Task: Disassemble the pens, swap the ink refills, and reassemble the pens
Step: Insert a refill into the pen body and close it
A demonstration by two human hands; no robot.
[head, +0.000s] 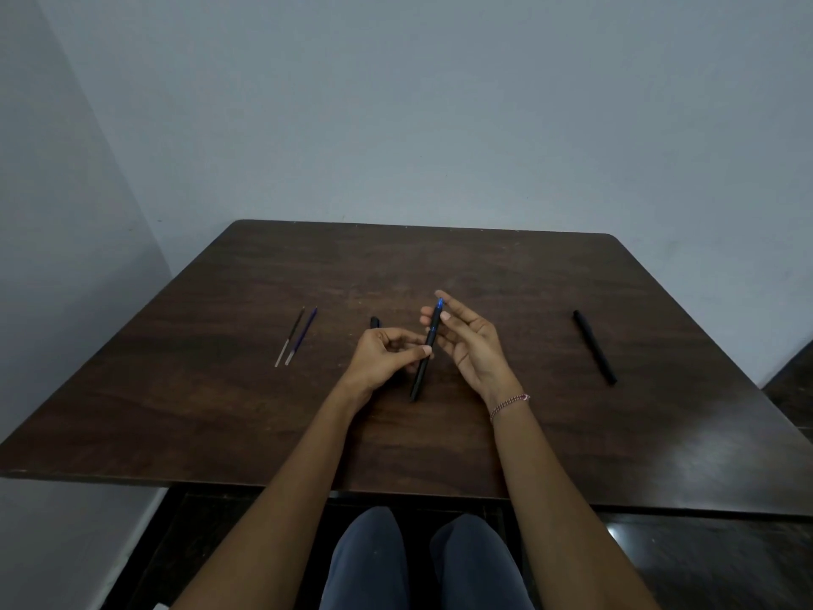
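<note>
Left grip (387, 350) pinches the light, stiff, likely slick pen (418, 380) mid-barrel, a sound hold; right grip (467, 341) pinches its blue end.

Left hand (382, 350) pinches pen (421, 374) mid-barrel. Right hand (470, 345) at its blue tip, grip unclear. Refills (301, 336) left of left hand.
</note>
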